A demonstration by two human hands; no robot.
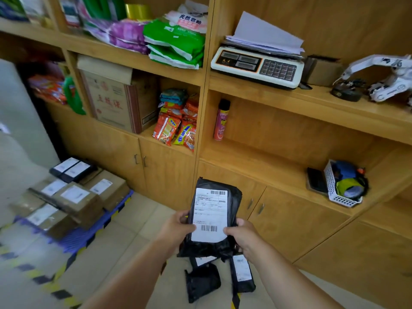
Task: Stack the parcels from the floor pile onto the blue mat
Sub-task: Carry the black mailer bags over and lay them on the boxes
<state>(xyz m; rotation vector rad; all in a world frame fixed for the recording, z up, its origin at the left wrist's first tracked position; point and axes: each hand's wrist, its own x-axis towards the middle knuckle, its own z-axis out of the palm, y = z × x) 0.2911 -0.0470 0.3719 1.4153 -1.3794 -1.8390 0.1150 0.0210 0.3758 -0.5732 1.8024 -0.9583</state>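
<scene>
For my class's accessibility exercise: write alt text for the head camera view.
Both hands, left and right, hold a black labelled parcel above more black parcels on the floor. Brown boxes sit stacked on a blue mat at left.

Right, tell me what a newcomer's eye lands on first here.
The black parcel with its white label, held up in both hands, left and right, at centre. Next, the boxes stacked on the blue mat at lower left, and more black parcels on the floor below the hands. Behind, the wooden shelves carry a scale and bright snack packs.
</scene>
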